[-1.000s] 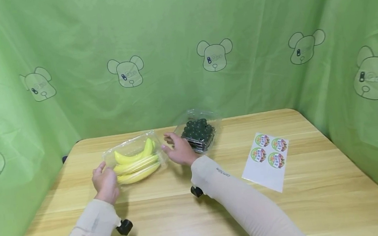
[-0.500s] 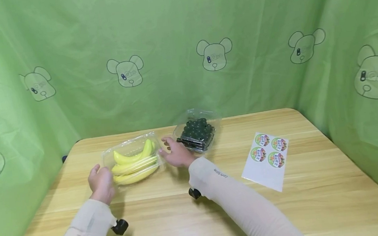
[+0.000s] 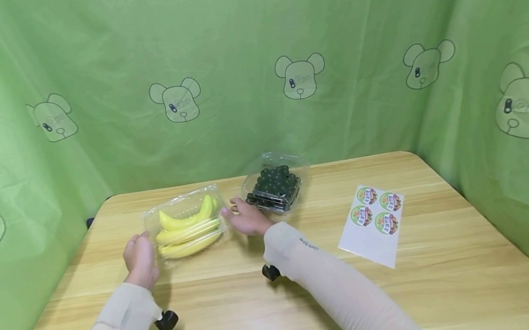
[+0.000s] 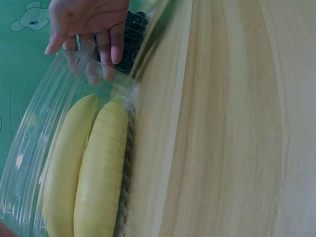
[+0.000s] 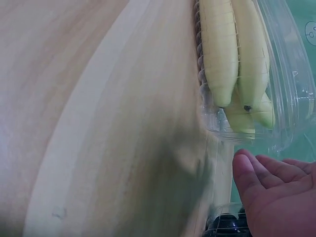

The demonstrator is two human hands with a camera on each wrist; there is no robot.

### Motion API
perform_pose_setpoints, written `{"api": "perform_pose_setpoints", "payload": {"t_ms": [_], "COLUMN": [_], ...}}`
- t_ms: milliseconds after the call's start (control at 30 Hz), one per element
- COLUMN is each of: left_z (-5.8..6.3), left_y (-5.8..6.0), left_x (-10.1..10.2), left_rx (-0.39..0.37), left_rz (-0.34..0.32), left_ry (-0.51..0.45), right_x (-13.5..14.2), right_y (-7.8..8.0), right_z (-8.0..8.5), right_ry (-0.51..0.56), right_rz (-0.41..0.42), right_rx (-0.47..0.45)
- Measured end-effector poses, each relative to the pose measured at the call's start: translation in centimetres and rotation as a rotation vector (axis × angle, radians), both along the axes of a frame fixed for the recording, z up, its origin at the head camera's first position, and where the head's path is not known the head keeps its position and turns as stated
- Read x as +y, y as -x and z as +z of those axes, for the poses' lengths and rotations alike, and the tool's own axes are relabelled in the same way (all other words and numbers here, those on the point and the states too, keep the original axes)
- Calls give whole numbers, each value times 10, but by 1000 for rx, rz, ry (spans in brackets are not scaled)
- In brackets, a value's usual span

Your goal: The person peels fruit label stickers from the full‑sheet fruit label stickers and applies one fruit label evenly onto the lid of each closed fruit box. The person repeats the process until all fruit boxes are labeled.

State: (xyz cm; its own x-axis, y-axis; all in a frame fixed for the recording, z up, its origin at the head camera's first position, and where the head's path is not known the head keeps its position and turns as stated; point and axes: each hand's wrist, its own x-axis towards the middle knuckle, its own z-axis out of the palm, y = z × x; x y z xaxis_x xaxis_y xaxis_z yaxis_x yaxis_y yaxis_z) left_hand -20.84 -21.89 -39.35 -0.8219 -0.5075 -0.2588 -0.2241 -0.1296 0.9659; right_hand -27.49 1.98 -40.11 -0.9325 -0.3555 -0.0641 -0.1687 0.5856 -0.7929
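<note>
A clear plastic clamshell box point(image 3: 189, 196) with several yellow bananas point(image 3: 189, 232) inside sits at the left of the table, its lid raised at an angle at the back. My left hand point(image 3: 140, 260) is beside the box's left end, fingers relaxed; whether it touches the plastic I cannot tell. At the opposite end is my right hand point(image 3: 247, 218), palm toward the box. In the right wrist view the fingers of that hand point(image 5: 279, 192) are extended just off the box's end. Behind it stands a second clear box point(image 3: 276, 207) of dark grapes point(image 3: 276, 181).
A white sheet point(image 3: 367, 251) with several round fruit stickers point(image 3: 387, 223) lies on the right of the wooden table point(image 3: 454, 268). Green curtain point(image 3: 251, 129) with bear-head prints encloses the table's back and sides.
My left hand has drawn slightly left and toward me. The right hand has dropped a little toward me beside the banana box. The box has shifted very slightly left; the grapes stay put.
</note>
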Motion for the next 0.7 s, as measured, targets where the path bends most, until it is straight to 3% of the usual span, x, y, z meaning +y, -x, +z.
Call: {"api": "perform_pose_setpoints", "payload": {"t_ms": [700], "left_z": [-3], "left_y": [4], "left_x": [1], "left_rx": [-11], "left_rz": [8], "left_ry": [19], "right_x": [-3], "right_y": [-2], "right_z": [-3], "right_ry": [-26], "right_rz": [-21], "right_rx": [47]}}
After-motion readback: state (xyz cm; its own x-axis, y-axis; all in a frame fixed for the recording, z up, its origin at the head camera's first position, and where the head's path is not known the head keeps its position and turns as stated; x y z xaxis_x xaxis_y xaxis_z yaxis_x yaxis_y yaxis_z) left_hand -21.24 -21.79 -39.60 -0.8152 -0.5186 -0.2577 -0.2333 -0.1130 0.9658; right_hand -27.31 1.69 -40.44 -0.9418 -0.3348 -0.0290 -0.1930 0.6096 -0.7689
